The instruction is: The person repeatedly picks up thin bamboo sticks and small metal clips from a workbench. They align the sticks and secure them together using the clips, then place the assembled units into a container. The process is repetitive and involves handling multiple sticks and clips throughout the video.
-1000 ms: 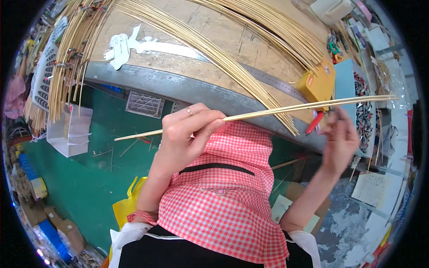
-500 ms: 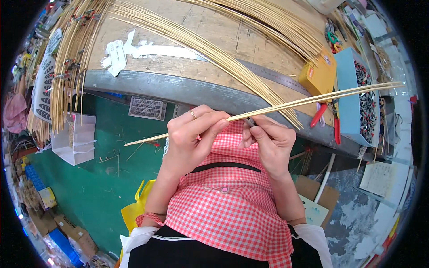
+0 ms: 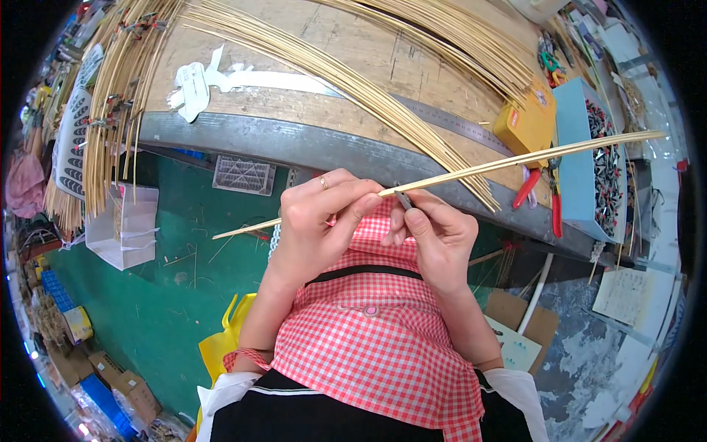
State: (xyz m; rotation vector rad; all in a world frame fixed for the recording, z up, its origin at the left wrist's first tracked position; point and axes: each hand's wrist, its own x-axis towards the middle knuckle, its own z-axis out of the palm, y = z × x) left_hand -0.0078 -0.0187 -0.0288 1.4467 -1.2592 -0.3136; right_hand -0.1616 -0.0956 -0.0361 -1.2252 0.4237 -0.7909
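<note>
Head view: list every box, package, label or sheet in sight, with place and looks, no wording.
Yellow box: bench, right; small, squarish, red label.
Blue box: right of it; tall, open, full of small dark metal parts.
White sheet: far right, low; handwritten.
Cardboard: floor, right; brown, flat.
Cardboard boxes: floor, lower left; brown.
White box: left, under bench; open.

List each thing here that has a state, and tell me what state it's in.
Left hand: closed, pinching the bamboo strip.
Right hand: closed on a small dark tool at the strip.
Bamboo strip: held off the bench, tilted.
Red-handled pliers: lying on the bench edge.
Blue box: open, filled with small clips.
</note>
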